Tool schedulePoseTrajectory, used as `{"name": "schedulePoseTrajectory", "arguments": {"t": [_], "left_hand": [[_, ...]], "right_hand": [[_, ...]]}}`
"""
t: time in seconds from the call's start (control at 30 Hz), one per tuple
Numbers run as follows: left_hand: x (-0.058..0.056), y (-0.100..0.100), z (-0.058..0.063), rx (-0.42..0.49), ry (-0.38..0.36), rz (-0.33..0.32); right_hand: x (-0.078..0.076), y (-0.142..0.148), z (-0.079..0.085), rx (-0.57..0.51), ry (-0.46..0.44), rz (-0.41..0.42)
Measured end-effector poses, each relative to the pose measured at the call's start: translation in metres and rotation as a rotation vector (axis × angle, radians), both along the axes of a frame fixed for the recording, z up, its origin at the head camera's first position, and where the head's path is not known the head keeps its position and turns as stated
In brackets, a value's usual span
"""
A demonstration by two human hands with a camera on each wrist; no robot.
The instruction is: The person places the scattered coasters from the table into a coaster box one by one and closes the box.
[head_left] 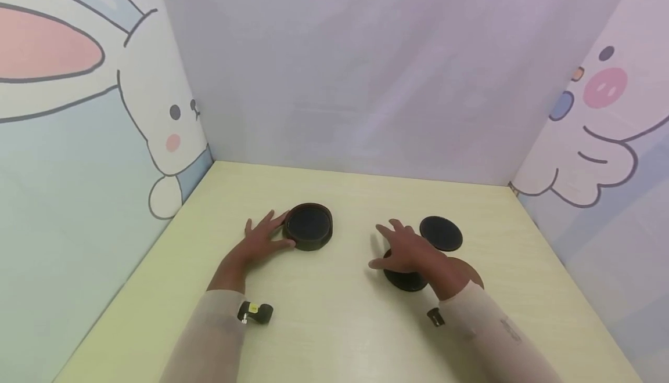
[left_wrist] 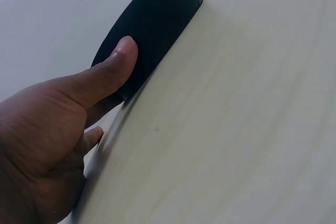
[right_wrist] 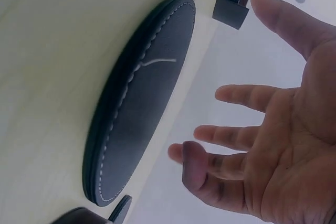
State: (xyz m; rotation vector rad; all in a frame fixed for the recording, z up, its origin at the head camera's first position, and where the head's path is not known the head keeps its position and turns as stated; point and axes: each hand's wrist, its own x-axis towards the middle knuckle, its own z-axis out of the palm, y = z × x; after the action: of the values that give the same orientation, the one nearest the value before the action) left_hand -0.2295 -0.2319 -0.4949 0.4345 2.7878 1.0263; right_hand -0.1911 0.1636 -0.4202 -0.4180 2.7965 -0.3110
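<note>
My left hand (head_left: 259, 244) grips the side of a round black coaster holder (head_left: 309, 226) on the table, left of centre. Its thumb (left_wrist: 123, 59) lies along the holder's outer wall (left_wrist: 157, 19). To the right, my right hand (head_left: 402, 249) hovers with fingers spread and nothing in them. Below it lies a black round coaster (head_left: 407, 280), partly hidden by the hand. In the right wrist view this leather coaster (right_wrist: 144, 103) shows white edge stitching and a loose thread, and its edge looks layered.
Another black coaster (head_left: 441, 233) lies beyond the right wrist. A brown round piece (head_left: 468, 270) shows partly from behind the right forearm. A pale curtain (head_left: 340, 69) rises at the table's back edge, with cartoon-printed walls (head_left: 63, 156) on both sides.
</note>
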Motion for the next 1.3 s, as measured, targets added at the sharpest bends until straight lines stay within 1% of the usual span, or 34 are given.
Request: {"name": "schedulePoseTrajectory", "arguments": {"t": [0.13,0.27,0.37,0.5,0.7,0.93,1.13,1.3], "left_hand": [[-0.001,-0.001,0.0,-0.005,-0.004,-0.004],[-0.004,-0.002,-0.004,-0.018,-0.01,-0.004],[-0.004,-0.003,-0.005,-0.022,-0.01,-0.005],[-0.001,-0.003,-0.004,-0.024,-0.017,0.001],[0.002,-0.004,-0.002,-0.014,-0.019,0.011],[0.0,-0.003,-0.004,-0.016,-0.016,0.013],[0.002,-0.005,-0.005,-0.002,-0.021,0.016],[0.002,-0.004,-0.005,0.007,-0.016,0.009]], "right_hand": [[0.005,0.003,-0.001,0.047,-0.013,0.0],[0.011,0.004,-0.001,0.085,-0.019,-0.002],[0.013,0.003,-0.002,0.112,-0.017,0.002],[0.014,0.003,-0.003,0.137,-0.017,0.018],[0.012,0.01,-0.005,0.143,0.001,0.032],[0.011,0.019,-0.006,0.14,0.004,0.052],[0.013,0.022,-0.011,0.138,0.013,0.068],[0.013,0.02,-0.011,0.124,0.014,0.075]]}}
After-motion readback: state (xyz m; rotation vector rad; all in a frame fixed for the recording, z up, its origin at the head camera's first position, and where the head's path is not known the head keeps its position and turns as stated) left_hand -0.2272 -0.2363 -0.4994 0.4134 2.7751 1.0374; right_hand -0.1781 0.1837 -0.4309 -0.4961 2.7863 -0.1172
